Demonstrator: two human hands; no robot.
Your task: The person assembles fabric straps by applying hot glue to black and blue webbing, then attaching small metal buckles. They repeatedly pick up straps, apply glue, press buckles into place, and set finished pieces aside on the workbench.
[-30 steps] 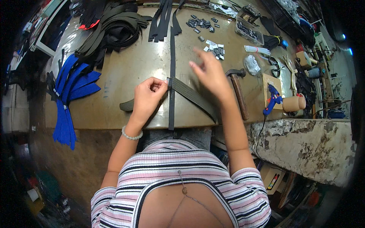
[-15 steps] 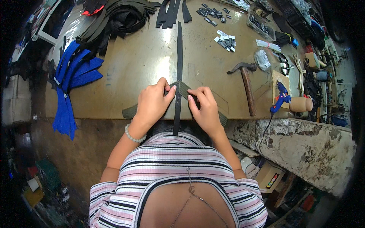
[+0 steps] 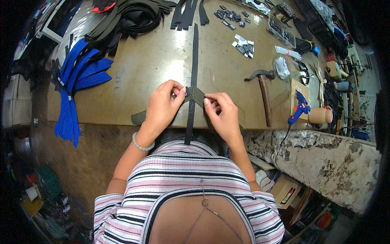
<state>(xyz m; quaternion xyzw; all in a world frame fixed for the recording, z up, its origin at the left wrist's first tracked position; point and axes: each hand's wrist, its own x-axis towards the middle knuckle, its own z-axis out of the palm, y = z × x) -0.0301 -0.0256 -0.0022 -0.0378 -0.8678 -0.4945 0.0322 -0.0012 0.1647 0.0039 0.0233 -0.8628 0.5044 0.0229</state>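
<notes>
A wide olive-green ribbed webbing strap [image 3: 196, 96] lies bent at an angle across a narrow black strap [image 3: 194, 57], which runs from the middle of the worktable to my body. On the left of the bend, my left hand [image 3: 165, 101] is closed in a pinch at the strap's edge. A small dark piece shows by its thumb tip; I cannot make out what it is. My right hand [image 3: 222, 114] pinches the strap's right side between thumb and curled fingers. One end of the green strap emerges left of my left wrist; the rest passes under my hands.
Right of my hands lie a hammer [image 3: 265, 95], a blue glue gun [image 3: 301, 107] and a tape roll [image 3: 320, 116]. Farther back are black buckles [image 3: 230, 17], labels [image 3: 243, 46] and a clear box [image 3: 281, 31]. Blue straps [image 3: 70, 91] hang over the left edge; black webbing [image 3: 140, 18] is coiled behind.
My left fingers have drawn a little back from the black strap and curled more. The green strap's bend has shifted slightly right, and a small dark piece now shows beside my left thumb.
</notes>
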